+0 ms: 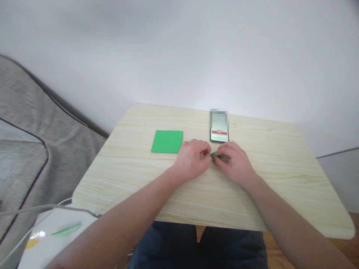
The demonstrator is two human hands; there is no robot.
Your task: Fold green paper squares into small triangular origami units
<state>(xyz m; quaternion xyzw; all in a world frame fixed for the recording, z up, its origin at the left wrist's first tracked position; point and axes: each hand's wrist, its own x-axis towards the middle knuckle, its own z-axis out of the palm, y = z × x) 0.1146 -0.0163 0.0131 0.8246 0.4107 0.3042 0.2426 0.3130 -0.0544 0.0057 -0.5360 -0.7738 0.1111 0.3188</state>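
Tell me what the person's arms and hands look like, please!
The left hand and right hand wear no gloves, and I can't see any rings or bracelets. Both long forearms are bare, with no sleeves in view, narrowing toward the wrists.

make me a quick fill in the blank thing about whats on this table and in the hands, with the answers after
1. The small piece at the fingertips of the right hand is ____ in colour, like the flat rectangle beside the left hand.
2. Of the flat rectangle and the phone, the one farther right is the ____.
3. The bar low on the phone's screen is coloured ____.
4. The tabletop has a pale ____-grain pattern.

Missing words: green; phone; red; wood
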